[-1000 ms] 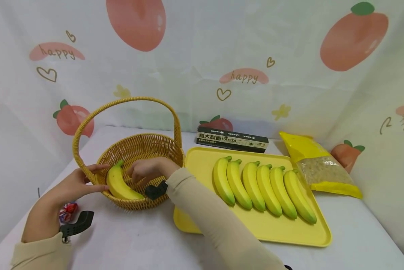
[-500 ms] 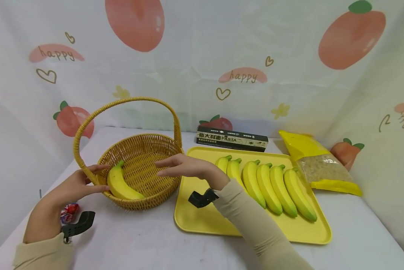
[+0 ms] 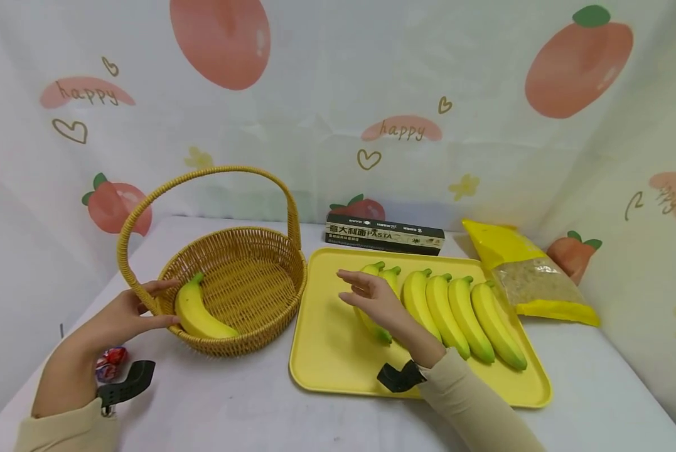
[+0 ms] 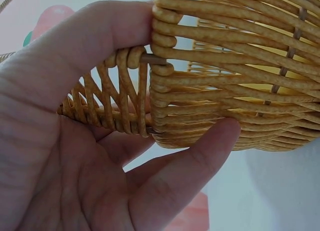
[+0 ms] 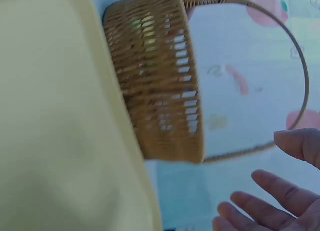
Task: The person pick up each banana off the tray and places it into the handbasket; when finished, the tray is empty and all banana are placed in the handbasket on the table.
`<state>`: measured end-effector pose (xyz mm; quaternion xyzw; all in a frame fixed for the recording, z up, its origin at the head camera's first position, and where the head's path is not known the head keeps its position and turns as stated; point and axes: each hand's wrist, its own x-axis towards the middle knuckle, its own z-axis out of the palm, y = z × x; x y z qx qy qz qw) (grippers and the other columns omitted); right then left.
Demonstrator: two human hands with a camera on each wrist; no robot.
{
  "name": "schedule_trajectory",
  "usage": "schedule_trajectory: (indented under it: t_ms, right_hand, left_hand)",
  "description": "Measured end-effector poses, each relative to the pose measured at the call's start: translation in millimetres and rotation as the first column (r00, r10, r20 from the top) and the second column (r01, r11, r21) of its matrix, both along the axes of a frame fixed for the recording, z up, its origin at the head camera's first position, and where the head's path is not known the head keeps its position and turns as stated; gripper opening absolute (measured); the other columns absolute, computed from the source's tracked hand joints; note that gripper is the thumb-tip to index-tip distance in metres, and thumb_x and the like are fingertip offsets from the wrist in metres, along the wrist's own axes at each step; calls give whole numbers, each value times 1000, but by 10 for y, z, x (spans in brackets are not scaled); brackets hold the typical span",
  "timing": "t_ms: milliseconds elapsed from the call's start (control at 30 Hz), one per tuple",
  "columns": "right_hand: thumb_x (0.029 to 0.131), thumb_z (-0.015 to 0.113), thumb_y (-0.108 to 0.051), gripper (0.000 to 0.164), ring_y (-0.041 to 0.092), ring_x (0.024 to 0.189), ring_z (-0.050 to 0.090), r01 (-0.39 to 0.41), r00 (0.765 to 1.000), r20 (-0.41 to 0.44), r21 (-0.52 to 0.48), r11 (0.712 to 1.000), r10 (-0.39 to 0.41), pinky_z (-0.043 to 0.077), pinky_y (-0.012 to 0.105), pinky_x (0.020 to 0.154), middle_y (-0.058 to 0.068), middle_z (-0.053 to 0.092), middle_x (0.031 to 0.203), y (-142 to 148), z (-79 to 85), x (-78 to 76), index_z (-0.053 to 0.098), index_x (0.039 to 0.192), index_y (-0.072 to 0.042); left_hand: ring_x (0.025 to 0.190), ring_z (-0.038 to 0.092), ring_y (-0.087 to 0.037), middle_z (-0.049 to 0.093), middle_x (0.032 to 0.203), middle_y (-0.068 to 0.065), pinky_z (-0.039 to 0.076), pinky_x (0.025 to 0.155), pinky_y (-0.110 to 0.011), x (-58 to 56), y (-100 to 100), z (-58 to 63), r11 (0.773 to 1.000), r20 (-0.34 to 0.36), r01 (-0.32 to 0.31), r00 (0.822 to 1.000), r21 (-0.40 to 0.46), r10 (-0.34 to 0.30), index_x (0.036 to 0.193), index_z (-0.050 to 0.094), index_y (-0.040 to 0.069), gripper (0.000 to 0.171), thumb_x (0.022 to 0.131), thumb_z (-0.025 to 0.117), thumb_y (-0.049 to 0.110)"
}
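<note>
My left hand (image 3: 114,323) holds the left side of a yellow-brown wicker basket (image 3: 247,344) where the handle joins the rim. In the left wrist view, the thumb and fingers lie around that joint (image 4: 160,76). One yellow banana (image 3: 199,314) with a green stem lies inside the basket along its left front. My right hand (image 3: 380,301), holding nothing, is over the yellow tray (image 3: 326,358) and partly covers the two leftmost bananas. Several bananas (image 3: 447,314) lie side by side there, stems toward the back. Spread fingers (image 5: 280,191) show in the right wrist view.
A black pasta box (image 3: 383,235) stands behind the tray. At the back right leans a yellow bag (image 3: 532,276) with a see-through window. A small red and blue wrapped item (image 3: 112,363) lies by the left forearm. A printed curtain (image 3: 315,94) hangs behind the table.
The right hand has come out of the basket and moved right, over the tray. The left hand stays at the basket, and the banana in it has kept its place.
</note>
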<state>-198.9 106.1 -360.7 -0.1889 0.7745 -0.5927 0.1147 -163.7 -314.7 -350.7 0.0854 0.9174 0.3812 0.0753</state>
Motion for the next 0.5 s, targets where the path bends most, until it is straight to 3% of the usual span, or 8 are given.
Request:
schedule_trajectory:
  t_ms: [267,500]
  right_hand:
    - [88,64,-18,51,27,144,19,136,991,-10,64,989,-136,17,48,116,11,31,151,195,-214,17,48,135,-6]
    - [86,66,-14,54,32,142,19,137,988,-87,171,976,-124,21,51,114,14,28,152,167,-331,1,46,135,-5]
  left_hand:
    - [114,48,-48,42,134,-32,38,89,-65,7,6,3,1000,-15,5,1000,-3,-5,137,38,-4,67,84,69,23]
    - [115,46,-49,41,135,-32,38,88,-65,11,-2,8,1000,-10,5,1000,5,-5,137,38,-3,66,85,68,23]
